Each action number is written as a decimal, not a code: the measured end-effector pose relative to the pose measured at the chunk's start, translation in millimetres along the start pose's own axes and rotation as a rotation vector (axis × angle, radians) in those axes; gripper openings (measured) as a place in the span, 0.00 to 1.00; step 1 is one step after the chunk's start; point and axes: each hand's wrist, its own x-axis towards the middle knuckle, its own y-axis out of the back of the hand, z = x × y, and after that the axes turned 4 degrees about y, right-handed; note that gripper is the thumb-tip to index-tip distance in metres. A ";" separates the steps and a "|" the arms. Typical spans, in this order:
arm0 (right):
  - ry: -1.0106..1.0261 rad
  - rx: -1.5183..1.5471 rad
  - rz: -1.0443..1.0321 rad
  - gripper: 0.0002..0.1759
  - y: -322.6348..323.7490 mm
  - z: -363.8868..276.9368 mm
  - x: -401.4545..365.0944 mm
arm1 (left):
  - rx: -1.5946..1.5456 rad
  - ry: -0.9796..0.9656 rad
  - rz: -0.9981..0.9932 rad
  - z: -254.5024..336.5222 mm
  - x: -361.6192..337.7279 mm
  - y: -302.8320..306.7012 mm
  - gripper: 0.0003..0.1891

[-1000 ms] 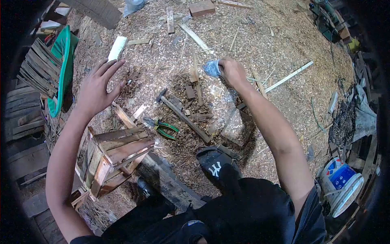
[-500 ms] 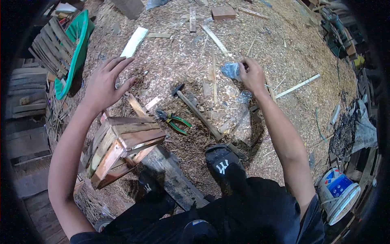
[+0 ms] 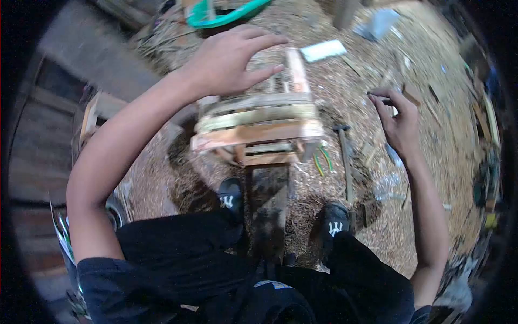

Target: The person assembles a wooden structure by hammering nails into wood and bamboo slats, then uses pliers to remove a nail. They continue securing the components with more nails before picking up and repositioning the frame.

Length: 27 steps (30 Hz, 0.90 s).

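Note:
My left hand [image 3: 232, 62] is raised over the far part of a wooden slatted crate [image 3: 259, 127], its fingers apart and nothing held. The crate rests at the end of a dark plank [image 3: 267, 210] between my feet. My right hand [image 3: 398, 116] hangs over the ground to the right, thumb and forefinger curled toward each other around something small and dark that I cannot make out. A hammer [image 3: 345, 162] and green-handled pliers [image 3: 324, 161] lie on the shavings right of the crate.
A green basin [image 3: 226, 22] stands at the far left. A pale block [image 3: 324, 51] and a plastic bag [image 3: 377, 24] lie beyond the crate. Another wooden frame [image 3: 97, 116] is at left. Clear plastic [image 3: 388, 186] lies below my right hand.
The view has turned left, so the crate and plank now appear near the middle. My left hand is now over the crate's far part. My right hand no longer appears beside the clear plastic.

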 end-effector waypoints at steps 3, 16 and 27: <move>0.028 0.077 -0.120 0.07 -17.5 -55.0 35.0 | -0.002 0.092 0.071 -21.3 -53.2 18.2 0.25; 0.086 0.028 -0.615 0.08 -107.4 -147.4 102.2 | -0.294 0.343 0.019 -90.0 -157.8 -9.0 0.27; -0.113 0.406 -0.618 0.08 -204.9 -155.6 119.3 | -1.621 0.888 -0.270 -87.0 -164.9 -75.5 0.34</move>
